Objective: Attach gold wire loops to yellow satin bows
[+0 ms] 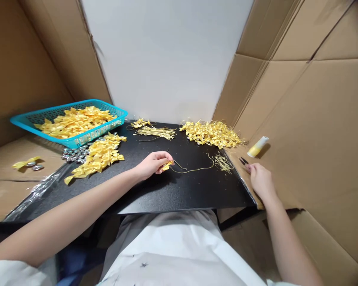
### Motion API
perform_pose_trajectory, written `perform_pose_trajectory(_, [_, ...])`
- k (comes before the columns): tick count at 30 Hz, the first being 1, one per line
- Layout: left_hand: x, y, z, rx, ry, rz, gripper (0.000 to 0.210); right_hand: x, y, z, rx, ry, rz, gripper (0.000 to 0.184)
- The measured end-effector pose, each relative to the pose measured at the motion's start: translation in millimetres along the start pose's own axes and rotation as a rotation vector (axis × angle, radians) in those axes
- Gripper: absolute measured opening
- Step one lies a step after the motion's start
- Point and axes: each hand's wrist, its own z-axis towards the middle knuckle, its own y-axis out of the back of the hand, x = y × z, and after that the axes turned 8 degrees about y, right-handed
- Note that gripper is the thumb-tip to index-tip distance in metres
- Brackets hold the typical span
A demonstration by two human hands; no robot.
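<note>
My left hand [155, 163] pinches a yellow ribbon bow [167, 166] over the middle of the black table. A thin gold cord [197, 170] trails from the bow to the right, its far end curling upward. Off to the right, my right hand [261, 179] is closed around small snips [244, 161], whose dark blades point away at the table's right edge, over the cardboard. Their handles are mostly hidden in the fingers. Close to the snips lies a small heap of short gold cord pieces [223, 163].
A turquoise basket [91, 139] of yellow bows stands at the back left, with loose bows [100, 155] and silver beads [77, 154] before it. Behind my hands are a cord bundle [156, 132] and a pile of corded bows [211, 134]. A yellow-white spool [257, 147] stands right, by cardboard walls [322, 131].
</note>
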Motion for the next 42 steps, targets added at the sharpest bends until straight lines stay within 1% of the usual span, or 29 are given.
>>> perform_pose_trajectory(1, [0, -0.3, 0, 0.009, -0.002, -0.003, 0.018, 12, 1, 1, -0.002, -0.009, 0.135, 0.027])
perform_pose_trajectory(2, [-1, -0.5, -1, 0.020, -0.004, -0.003, 0.018, 27, 3, 1, 0.024, 0.047, 0.257, 0.027])
perform_pose_trajectory(4, [-1, -0.9, -2, 0.047, -0.008, -0.002, 0.017, 63, 4, 2, 0.115, 0.255, 0.426, 0.030])
perform_pose_trajectory(7, [-1, -1.8, -3, 0.096, -0.007, -0.022, 0.017, 120, 1, 1, 0.260, 0.518, 0.529, 0.031])
perform_pose_trajectory(9, [0, -2.8, -3, 0.132, -0.006, -0.086, 0.018, 149, -6, -1, 0.315, 0.631, 0.549, 0.031])
perform_pose_trajectory(10, [0, -3.4, -4, 0.150, -0.010, -0.138, 0.019, 160, -11, -2, 0.308, 0.670, 0.545, 0.030])
perform_pose_trajectory(12, [0, -4.9, -3, 0.180, -0.017, -0.268, 0.022, 173, -21, -5, 0.248, 0.744, 0.534, 0.027])
perform_pose_trajectory(15, [1, -7.3, -4, 0.218, 0.016, -0.437, 0.025, 181, -34, -8, 0.115, 0.808, 0.545, 0.025])
perform_pose_trajectory(17, [1, -8.5, -5, 0.237, 0.063, -0.492, 0.025, 183, -38, -7, 0.056, 0.841, 0.505, 0.025])
perform_pose_trajectory(20, [1, -9.0, -6, 0.254, 0.105, -0.518, 0.024, 182, -36, -1, 0.021, 0.905, 0.353, 0.027])
perform_pose_trajectory(23, [2, -8.6, -5, 0.261, 0.096, -0.504, 0.024, 182, -31, 3, -0.002, 0.951, 0.231, 0.029])
perform_pose_trajectory(27, [4, -9.6, -4, 0.228, 0.018, -0.421, 0.023, 181, -26, 1, -0.017, 0.925, 0.171, 0.026])
perform_pose_trajectory(32, [5, -13.6, -5, 0.090, -0.132, -0.249, 0.024, 184, -19, -3, 0.049, 0.885, 0.134, 0.023])
perform_pose_trajectory(37, [4, -14.4, -7, -0.027, -0.233, -0.041, 0.023, 185, -13, -4, 0.056, 0.901, 0.096, 0.024])
perform_pose_trajectory(39, [3, -14.0, -8, -0.050, -0.269, 0.029, 0.021, 185, -12, -4, 0.056, 0.907, 0.088, 0.024])
perform_pose_trajectory(42, [3, -13.3, -8, -0.051, -0.308, 0.089, 0.019, 185, -11, -3, 0.072, 0.906, 0.076, 0.025])
